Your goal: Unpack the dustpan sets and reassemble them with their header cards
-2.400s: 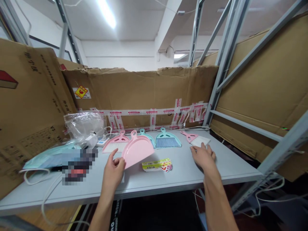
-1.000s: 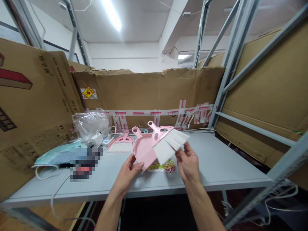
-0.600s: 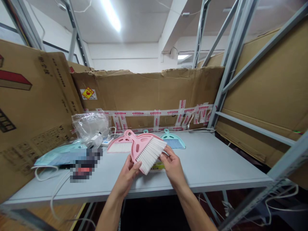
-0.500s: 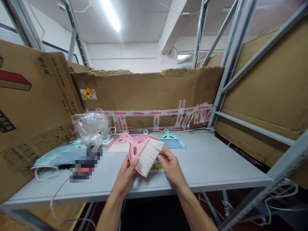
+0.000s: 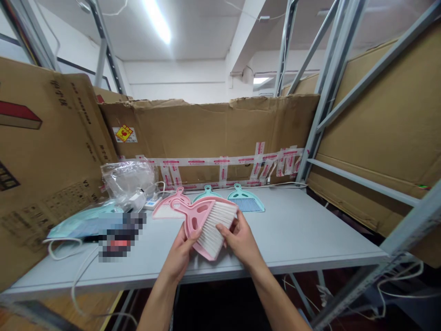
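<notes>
Both of my hands hold a pink hand brush [image 5: 196,217] with white bristles [image 5: 217,228], pressed against a pink dustpan [image 5: 204,248] that it mostly hides. My left hand [image 5: 181,256] grips the stack from below with the thumb on the brush's back. My right hand [image 5: 239,236] pinches the bristle side. Behind them on the table lie a second pink brush [image 5: 168,208], a teal dustpan [image 5: 206,194] and a teal brush with blue bristles [image 5: 246,202]. The pink brush on the table touches the teal dustpan's left side.
The grey table [image 5: 303,239] carries a plastic bag [image 5: 127,178], a power strip [image 5: 149,205], a pale blue package [image 5: 82,227], a pixelated blurred patch [image 5: 120,236] and white cable. Taped cardboard [image 5: 206,133] stands behind, with grey metal shelving [image 5: 320,101] at right.
The brush from my right hand has come onto the dustpan in my left hand. Both hands now hold the pair together, and the teal dustpan shows again behind them.
</notes>
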{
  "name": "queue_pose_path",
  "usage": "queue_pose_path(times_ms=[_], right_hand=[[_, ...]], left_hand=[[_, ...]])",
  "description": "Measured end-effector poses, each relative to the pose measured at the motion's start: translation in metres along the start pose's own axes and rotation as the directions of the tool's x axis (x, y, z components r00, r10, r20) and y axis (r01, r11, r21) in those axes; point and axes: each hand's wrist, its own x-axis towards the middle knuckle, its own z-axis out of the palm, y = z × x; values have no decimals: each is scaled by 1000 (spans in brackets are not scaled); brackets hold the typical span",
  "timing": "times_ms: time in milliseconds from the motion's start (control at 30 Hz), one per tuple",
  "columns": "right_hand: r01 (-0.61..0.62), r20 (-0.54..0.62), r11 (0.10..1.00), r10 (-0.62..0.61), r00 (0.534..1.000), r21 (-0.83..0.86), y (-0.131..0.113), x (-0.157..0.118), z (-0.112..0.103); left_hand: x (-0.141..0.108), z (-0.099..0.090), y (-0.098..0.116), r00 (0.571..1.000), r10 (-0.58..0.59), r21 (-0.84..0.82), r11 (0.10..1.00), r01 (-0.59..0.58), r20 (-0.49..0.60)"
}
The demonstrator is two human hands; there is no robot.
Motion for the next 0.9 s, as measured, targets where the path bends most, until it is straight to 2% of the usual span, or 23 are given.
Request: queue_pose_path(times_ms=[67,133,200,333,400,467,633,833,900], right_hand=[[-63,21,998,63,998,-18,-3,-1,0],[-42,-2,999,43,999,12,-8,0,-2],[-16,-20,997,18,1000,69,-13,1,-6],[-79,37,988,75,996,130,-18,3,-11],[-100,86,987,89,992,128,-18,2,-11],[-90,95,988,78,992,123,-17,2,-11],[-62,47,991,57,997,115,-16,2,-11],[-21,16,996,20,1000,81,-16,2,-11],[-11,14,997,10,1000,74,-15,2,-12]], left_hand=[[-2,0,0,998,-13,37,999,11,55],[-3,-1,1,996,-33,63,998,27,83],[-2,-2,2,997,-37,48,998,34,61],[5,-5,3,993,14,-57,998,-21,-115],[7,-6,4,978,43,-66,996,-58,-205],[7,-5,5,966,72,-47,995,-86,-249],[4,-3,5,973,114,35,993,-109,-199],[3,-7,5,989,103,65,993,-96,-102],[3,-8,5,989,106,75,992,-98,-107]])
